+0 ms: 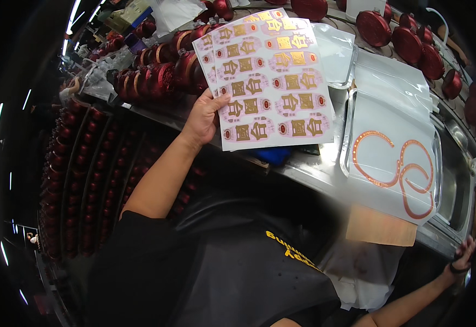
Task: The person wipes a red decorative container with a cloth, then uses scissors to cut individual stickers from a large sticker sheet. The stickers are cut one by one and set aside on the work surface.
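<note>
My left hand (201,117) pinches a few overlapping decal sheets (273,92) by their left edge, thumb on top. The sheets are white, with rows of gold characters, pink backing patches and small red marks. They are held up over the edge of a metal counter (320,174). My right hand (464,253), a dark band at its wrist, reaches out at the far right beside the sink (456,191). Its fingers look stretched out and apart, though the dark rim of the picture blurs them. I see nothing held in it.
Right of the sheets, a metal tray (350,131) lies under a pale sheet (382,147) bearing curved orange strips (417,188). Dark red round bottles (373,28) stand along the back; more fill racks (69,180) at left. A tan piece (382,226) and white cloth (363,267) hang in front.
</note>
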The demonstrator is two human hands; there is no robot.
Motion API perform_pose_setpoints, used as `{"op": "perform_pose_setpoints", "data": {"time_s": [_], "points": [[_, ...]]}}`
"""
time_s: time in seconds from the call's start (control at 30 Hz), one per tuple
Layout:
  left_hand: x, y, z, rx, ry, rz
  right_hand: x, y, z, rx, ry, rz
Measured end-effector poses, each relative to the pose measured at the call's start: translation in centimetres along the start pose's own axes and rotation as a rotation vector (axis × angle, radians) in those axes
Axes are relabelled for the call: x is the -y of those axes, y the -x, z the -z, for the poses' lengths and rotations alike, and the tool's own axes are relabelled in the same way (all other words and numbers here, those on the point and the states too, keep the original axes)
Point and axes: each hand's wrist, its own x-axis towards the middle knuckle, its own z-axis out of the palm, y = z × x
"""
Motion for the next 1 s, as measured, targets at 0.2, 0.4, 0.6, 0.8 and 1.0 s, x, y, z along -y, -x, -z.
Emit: {"op": "perform_pose_setpoints", "data": {"time_s": [0.2, 0.4, 0.6, 0.8, 1.0], "points": [[-1.5, 1.0, -1.4, 0.231, 0.012, -0.244, 16.5, 12.8, -19.7, 0.663, -0.743, -0.030], [-4.0, 0.5, -2.5, 0.345, -0.012, -0.527, 30.3, 16.9, -29.2, 0.672, -1.092, 0.079], [-1.6, 0.1, -1.4, 0.391, -0.184, -0.547, 31.7, 20.4, -30.8, 0.668, -0.957, -0.047], [-2.1, -2.4, -1.3, 0.320, -0.162, -0.600, 32.6, 20.2, -30.9, 0.588, -1.084, 0.003], [-2.1, -2.8, -0.4, 0.380, -0.117, -0.525, 33.3, 21.6, -31.1, 0.713, -1.007, -0.061]]}}
